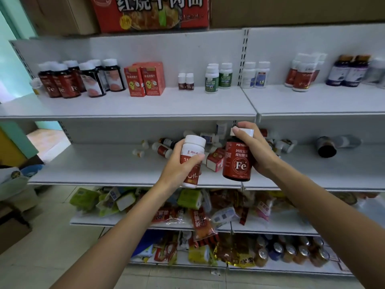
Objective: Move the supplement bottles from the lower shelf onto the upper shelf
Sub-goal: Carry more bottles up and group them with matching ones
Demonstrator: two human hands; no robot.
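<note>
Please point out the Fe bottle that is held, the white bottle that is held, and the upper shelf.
Fe bottle [240, 165]: head view, on the Fe mark of its label.
White bottle [195, 141]: head view, on its cap.
Upper shelf [145, 105]: head view, on its bare board.

We noted a white bottle [191, 151] of smooth plastic, glossy red label, a dark Fe bottle [237, 165] gleaming (plastic, we thought), the upper shelf [145, 105] matt painted metal, a printed cardboard carton [150, 15], shiny crinkled foil packets [201, 225].

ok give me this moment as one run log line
left hand grips white bottle | right hand grips Fe bottle | both held before lower shelf | loose bottles lie on it
</note>
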